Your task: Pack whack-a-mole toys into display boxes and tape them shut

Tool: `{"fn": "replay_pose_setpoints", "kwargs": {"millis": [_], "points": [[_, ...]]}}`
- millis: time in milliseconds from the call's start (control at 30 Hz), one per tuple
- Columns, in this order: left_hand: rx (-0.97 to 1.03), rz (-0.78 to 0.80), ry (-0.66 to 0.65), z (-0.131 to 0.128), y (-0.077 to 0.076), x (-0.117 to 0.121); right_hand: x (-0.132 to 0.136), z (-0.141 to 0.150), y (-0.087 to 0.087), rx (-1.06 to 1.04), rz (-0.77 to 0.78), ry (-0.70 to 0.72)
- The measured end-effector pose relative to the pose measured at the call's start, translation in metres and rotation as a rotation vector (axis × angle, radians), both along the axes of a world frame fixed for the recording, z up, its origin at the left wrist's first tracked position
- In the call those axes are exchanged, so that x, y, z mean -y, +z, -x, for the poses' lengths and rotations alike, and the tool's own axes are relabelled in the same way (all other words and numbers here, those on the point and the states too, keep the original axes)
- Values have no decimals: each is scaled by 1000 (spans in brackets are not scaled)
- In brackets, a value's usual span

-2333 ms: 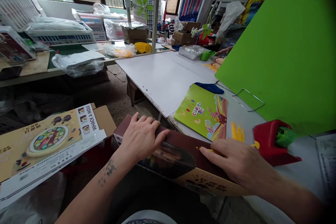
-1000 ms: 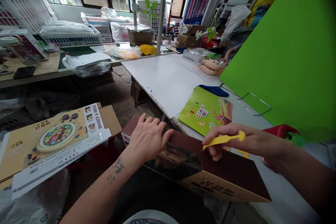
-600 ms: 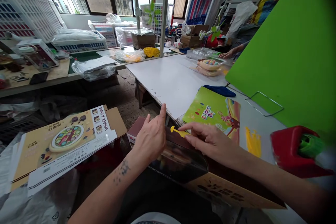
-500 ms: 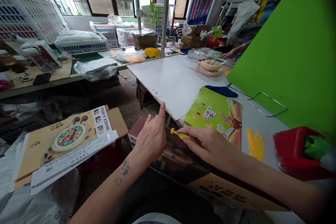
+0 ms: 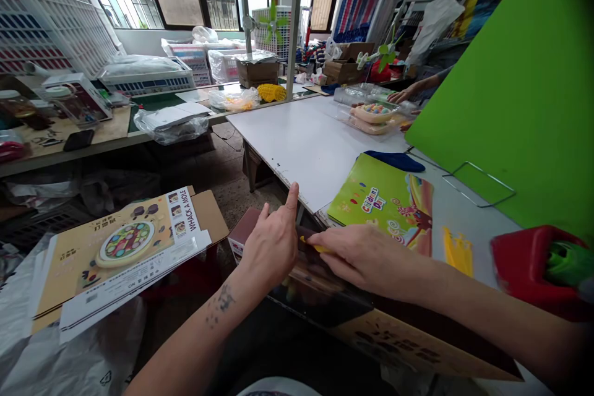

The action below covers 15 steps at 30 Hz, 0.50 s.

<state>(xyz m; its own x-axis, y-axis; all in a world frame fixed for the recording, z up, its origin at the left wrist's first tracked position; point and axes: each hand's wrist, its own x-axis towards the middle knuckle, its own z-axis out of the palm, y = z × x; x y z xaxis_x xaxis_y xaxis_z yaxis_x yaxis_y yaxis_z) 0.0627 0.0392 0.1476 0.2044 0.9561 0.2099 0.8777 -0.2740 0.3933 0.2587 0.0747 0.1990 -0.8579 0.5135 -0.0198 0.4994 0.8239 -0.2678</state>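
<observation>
Box lies slantwise across the lap, brown side up, window and tan print facing the person. Yellow strip is at the box's upper side, left of its middle, one tip poking out toward the left hand. Right hand is clamped on the strip, thumb and fingers pinching it; most of it is covered by the fingers. Left hand is on the box's left part, index pointing up and away, other fingers mostly bent. Can't tell whether it grips anything, its underside is hidden.

Around the box: green booklet just beyond it on the worktop; spare strips beyond its right half; red bin to the right of those, green stuff inside. Flat cartons sit off the box's left end.

My read: step in hand is working the strip's tip into the box top near the left hand. Slot isn't visible, so that's a judgement. To do it well: pinch close behind the tip, since thin plastic like this likely bends if pushed from far back. Line the tip up square with the box top, push short and straight. Brace the box's left part with the left hand so it can't skid, pressing on board rather than window. Don't force it; board could tear.
</observation>
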Motion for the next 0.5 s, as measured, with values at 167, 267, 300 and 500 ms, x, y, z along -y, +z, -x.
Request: {"fn": "replay_pose_setpoints", "kwargs": {"millis": [167, 267, 300, 500], "points": [[-3, 8, 7, -1, 0, 1, -11, 9, 5, 75, 81, -5], [0, 1, 0, 0, -1, 0, -15, 18, -6, 68, 117, -59], [0, -7, -1, 0, -1, 0, -16, 21, -9, 50, 121, -73], [-9, -91, 55, 8, -2, -11, -22, -1, 3, -143, 171, -157]]}}
